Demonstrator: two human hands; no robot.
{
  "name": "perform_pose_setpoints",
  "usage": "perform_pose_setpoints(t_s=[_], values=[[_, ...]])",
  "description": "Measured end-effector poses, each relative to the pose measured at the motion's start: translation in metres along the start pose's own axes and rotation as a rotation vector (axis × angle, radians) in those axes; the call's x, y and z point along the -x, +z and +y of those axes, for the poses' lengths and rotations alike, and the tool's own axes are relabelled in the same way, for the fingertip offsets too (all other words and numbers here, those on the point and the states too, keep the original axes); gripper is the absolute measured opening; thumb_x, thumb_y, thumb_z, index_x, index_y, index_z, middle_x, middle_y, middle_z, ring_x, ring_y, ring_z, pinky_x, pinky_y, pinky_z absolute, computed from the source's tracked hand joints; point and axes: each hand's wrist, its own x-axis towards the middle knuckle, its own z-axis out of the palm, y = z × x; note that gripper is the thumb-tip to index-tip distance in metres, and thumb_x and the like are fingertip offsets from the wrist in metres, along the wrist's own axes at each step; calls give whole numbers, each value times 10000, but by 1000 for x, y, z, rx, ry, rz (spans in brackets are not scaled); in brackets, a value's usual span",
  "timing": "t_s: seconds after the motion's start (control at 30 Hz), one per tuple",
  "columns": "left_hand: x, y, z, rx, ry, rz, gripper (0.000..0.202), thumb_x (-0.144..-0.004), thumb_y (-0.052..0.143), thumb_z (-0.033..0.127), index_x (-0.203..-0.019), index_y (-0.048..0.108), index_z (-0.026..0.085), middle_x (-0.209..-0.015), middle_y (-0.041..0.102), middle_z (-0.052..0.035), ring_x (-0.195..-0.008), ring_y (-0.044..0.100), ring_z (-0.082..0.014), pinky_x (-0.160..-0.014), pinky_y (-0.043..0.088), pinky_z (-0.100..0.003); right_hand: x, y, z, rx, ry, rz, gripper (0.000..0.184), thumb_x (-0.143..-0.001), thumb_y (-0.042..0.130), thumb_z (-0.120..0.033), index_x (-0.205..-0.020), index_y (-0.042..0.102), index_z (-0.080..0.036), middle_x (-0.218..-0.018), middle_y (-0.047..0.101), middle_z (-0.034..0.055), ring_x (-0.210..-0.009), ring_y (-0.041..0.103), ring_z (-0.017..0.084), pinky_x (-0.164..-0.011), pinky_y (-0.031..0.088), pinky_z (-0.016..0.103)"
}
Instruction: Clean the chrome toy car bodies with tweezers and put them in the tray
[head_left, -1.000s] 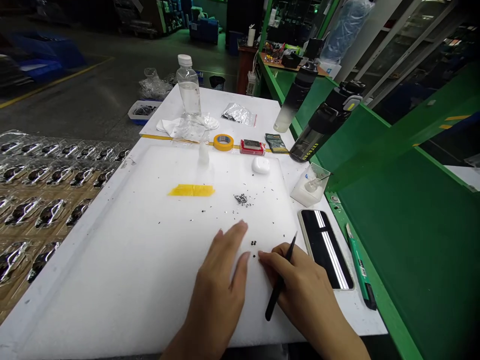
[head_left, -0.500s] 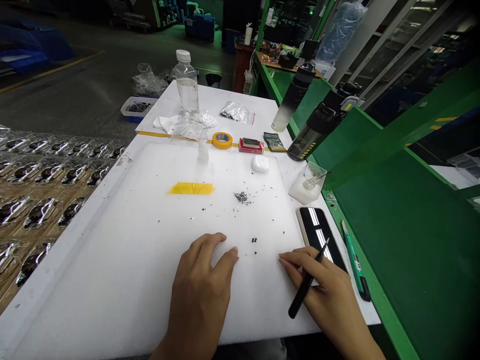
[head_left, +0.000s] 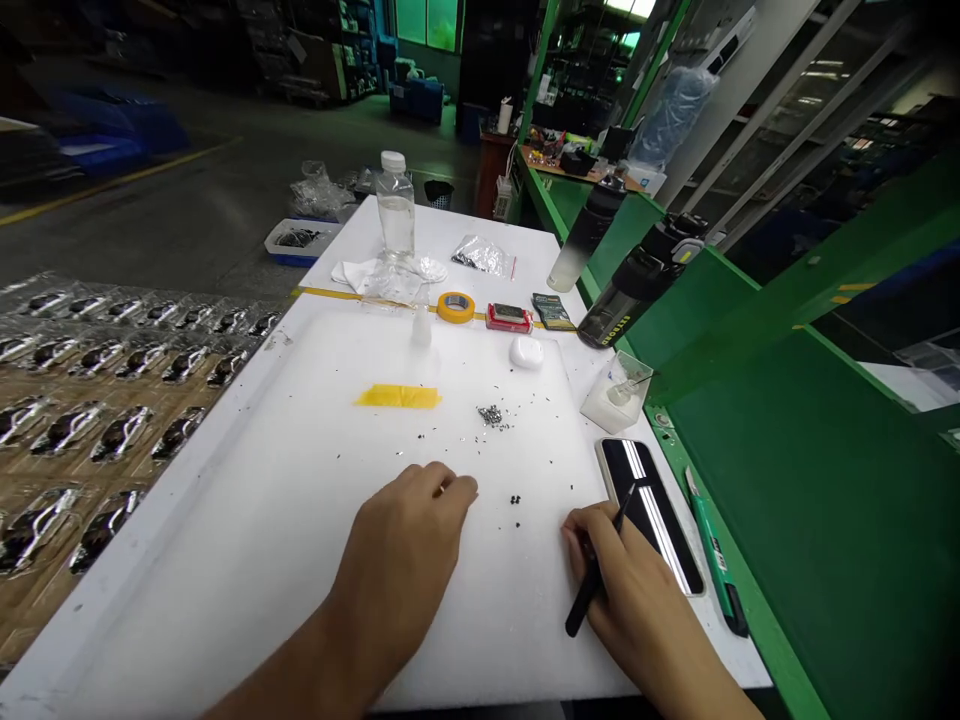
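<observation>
My right hand [head_left: 634, 595] holds black tweezers [head_left: 583, 600] against the fingers, with the thin tip pointing up and away over the phone. The thumb and index finger of that hand are drawn together beside the white foam sheet [head_left: 225, 560]. Over the middle of the sheet, my left hand [head_left: 405, 535] has its fingers curled in and the thumb close to them; whatever may be in the pinch is hidden. Between the hands lies a small group of black parts [head_left: 515, 499], with a single part [head_left: 517, 525] nearer me. Farther off sits a pile of tiny dark pieces [head_left: 490, 415].
Yellow tape strip [head_left: 399, 397], white case [head_left: 526, 352], tape roll [head_left: 456, 307] and red box [head_left: 509, 318] lie ahead. On the right are a phone [head_left: 652, 520], a green cutter [head_left: 716, 555], a clear container [head_left: 616, 393] and a tall black bottle [head_left: 637, 285]. Packed trays [head_left: 120, 435] stand left.
My left hand's fingers, spread before, have curled in. The right hand has its fingers tucked closer, tweezers still in it. The view has tilted up a little.
</observation>
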Motion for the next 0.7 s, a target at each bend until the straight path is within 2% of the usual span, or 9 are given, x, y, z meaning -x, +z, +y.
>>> perform_pose_setpoints(t_s=[0.1, 0.23, 0.33, 0.43, 0.53, 0.6, 0.7], values=[[-33, -5, -5, 45, -30, -78, 255, -1003, 482, 149, -940, 721, 213, -891, 712, -46, -816, 677, -189, -714, 593, -331, -31, -4, -15, -61, 27, 33, 173, -1049, 415, -288, -1014, 557, -195, -949, 612, 70, -785, 636, 187, -668, 519, 315], [-68, 1, -1, 81, -87, -162, 150, -989, 606, 276, -1016, 682, 150, -981, 705, -46, -862, 683, -169, -785, 593, -356, -87, 7, -25, -83, 67, 36, 154, -1012, 552, -265, -929, 622, -156, -855, 636, 19, -744, 626, 155, -672, 522, 302], [-78, 7, 2, 93, -155, -207, 185, -980, 628, 317, -1017, 678, 143, -989, 707, -47, -862, 688, -170, -791, 595, -365, -112, 22, -24, -126, 88, 56, 176, -996, 622, -274, -893, 653, -135, -819, 659, -3, -750, 653, 139, -711, 555, 305], [-81, 6, 1, 124, -219, -243, 181, -983, 623, 303, -934, 681, 138, -924, 710, -34, -855, 692, -168, -796, 592, -365, -115, 36, -22, -185, 90, 94, 189, -997, 628, -287, -888, 668, -138, -810, 686, -2, -750, 677, 140, -715, 568, 306], [-84, -8, -5, 174, -294, -234, 188, -974, 635, 294, -878, 679, 140, -858, 707, -20, -818, 690, -163, -781, 586, -358, -109, 43, -19, -241, 85, 134, 228, -1004, 604, -324, -856, 669, -163, -768, 702, -2, -692, 687, 144, -641, 559, 277], [-88, -25, -14, 213, -344, -189, 204, -974, 629, 291, -842, 678, 143, -795, 702, -7, -774, 686, -158, -767, 577, -353, -107, 46, -18, -274, 78, 166, 306, -1016, 559, -406, -825, 669, -195, -752, 712, 6, -655, 697, 163, -598, 558, 275], [-97, -56, -34, 296, -396, -115, 332, -1022, 523, 343, -796, 686, 163, -716, 706, 8, -633, 663, -137, -653, 560, -295, -106, 54, -16, -324, 52, 217, 424, -1030, 455, -534, -846, 694, -235, -795, 730, 29, -707, 730, 193, -646, 587, 285]])
